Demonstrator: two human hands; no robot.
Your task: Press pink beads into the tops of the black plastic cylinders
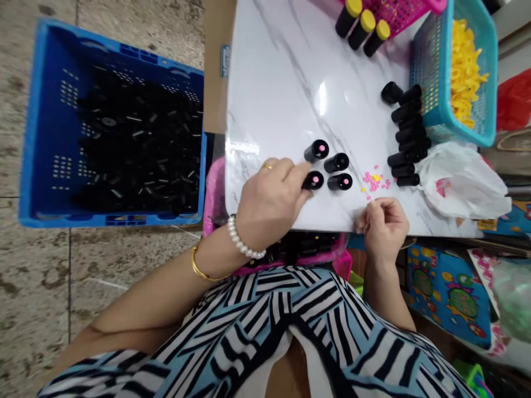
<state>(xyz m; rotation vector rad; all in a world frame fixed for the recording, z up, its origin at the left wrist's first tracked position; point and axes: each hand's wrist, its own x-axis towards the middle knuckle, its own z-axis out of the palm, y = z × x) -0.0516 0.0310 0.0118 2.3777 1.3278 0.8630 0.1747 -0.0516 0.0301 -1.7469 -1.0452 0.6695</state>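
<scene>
Several black plastic tubes stand upright on the white marbled table. My left hand grips the nearest left black tube between thumb and fingers; a pink piece shows in its top. Beside it are another tube with a pink piece, a tube with a dark top and a third pink-centred tube. At the table's front edge, my right hand is closed with its fingertips pinched; whatever they hold is hidden. Small pink and yellow pieces lie scattered just beyond it.
Black tubes lie in a row at right, by a white plastic bag and a teal basket of yellow parts. Yellow-capped tubes stand at the back. A blue crate of black parts sits left.
</scene>
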